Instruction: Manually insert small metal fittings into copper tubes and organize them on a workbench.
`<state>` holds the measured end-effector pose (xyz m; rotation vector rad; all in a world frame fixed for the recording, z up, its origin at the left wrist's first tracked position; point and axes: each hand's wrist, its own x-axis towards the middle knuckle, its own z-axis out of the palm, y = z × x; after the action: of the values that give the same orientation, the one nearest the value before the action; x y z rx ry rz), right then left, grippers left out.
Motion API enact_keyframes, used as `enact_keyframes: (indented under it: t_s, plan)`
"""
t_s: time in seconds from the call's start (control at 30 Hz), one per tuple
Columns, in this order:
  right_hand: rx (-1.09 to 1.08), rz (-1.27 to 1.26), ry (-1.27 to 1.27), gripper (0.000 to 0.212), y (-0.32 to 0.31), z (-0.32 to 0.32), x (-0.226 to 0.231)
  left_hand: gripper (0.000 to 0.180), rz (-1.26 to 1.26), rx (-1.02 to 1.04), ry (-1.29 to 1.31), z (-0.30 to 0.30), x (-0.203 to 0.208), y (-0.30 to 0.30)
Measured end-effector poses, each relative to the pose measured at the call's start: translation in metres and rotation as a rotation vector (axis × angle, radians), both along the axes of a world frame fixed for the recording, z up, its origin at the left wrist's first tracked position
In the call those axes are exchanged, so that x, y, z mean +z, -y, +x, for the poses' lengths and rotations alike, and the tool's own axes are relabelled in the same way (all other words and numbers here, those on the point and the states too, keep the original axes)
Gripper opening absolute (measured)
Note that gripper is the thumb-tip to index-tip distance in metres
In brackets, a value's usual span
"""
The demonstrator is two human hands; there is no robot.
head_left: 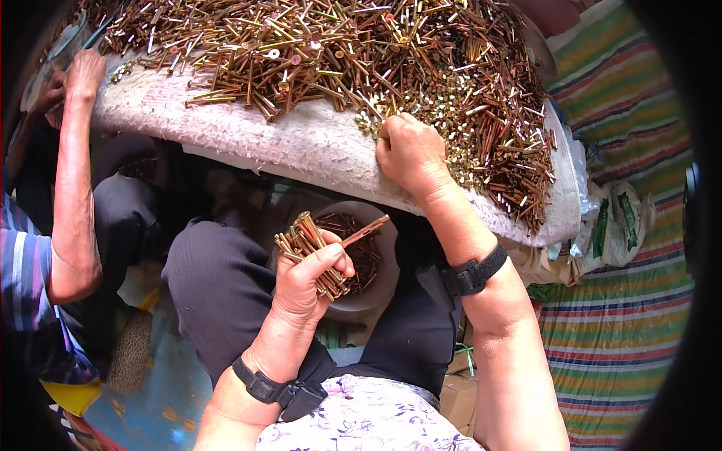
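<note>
My left hand (301, 278) is closed around a bundle of long brass-coloured bolts (307, 234), their heads pointing in mixed directions. A single bolt with a slit sleeve (366, 230) sticks out to the right past my fingers. Below and behind that hand, a round basin (386, 259) with more bolts in it sits between my knees. My right hand (412, 154) is curled into a fist at the near edge of the heap of bolts (323, 52), beside small pale and brass-coloured pieces (440, 105). Whatever those fingers hold is hidden.
The heap lies on a worktop covered with worn whitish cloth (203, 120). At the left, another person's arm (73, 188) reaches to the worktop's edge. White bags (620, 225) stand at the right, against striped sheeting (609, 323).
</note>
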<state>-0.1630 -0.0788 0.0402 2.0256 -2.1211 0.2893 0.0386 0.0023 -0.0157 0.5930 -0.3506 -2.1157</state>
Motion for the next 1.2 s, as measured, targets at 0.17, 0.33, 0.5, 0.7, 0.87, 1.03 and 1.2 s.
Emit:
enact_keyframes:
  t_s: [0.17,0.33,0.5,0.7,0.87,1.03,1.2]
  plan:
    - [0.128,-0.088,0.804,0.005,-0.035,-0.004,0.021,0.010,0.014,0.014,0.007,0.000,-0.001,0.000]
    - [0.207,0.092,1.365,0.010,-0.105,-0.001,0.014,0.010,0.005,-0.034,0.035,-0.010,0.000,-0.002]
    - [0.180,0.017,1.533,0.024,-0.131,0.003,0.004,0.010,-0.020,-0.113,0.080,-0.022,-0.001,-0.010]
    - [0.111,-0.180,1.633,0.032,-0.150,-0.012,-0.005,0.009,-0.065,-0.162,0.106,-0.035,0.000,-0.017]
    - [0.137,-0.183,1.621,0.032,-0.157,-0.014,-0.004,0.011,-0.072,-0.202,0.141,-0.042,0.001,-0.019]
    - [0.109,-0.113,1.466,0.031,-0.158,-0.013,-0.003,0.011,-0.080,-0.203,0.167,-0.041,-0.002,-0.020]
    - [0.048,-0.050,1.217,0.025,-0.162,-0.012,-0.004,0.011,-0.131,-0.233,0.160,-0.039,-0.008,-0.022]
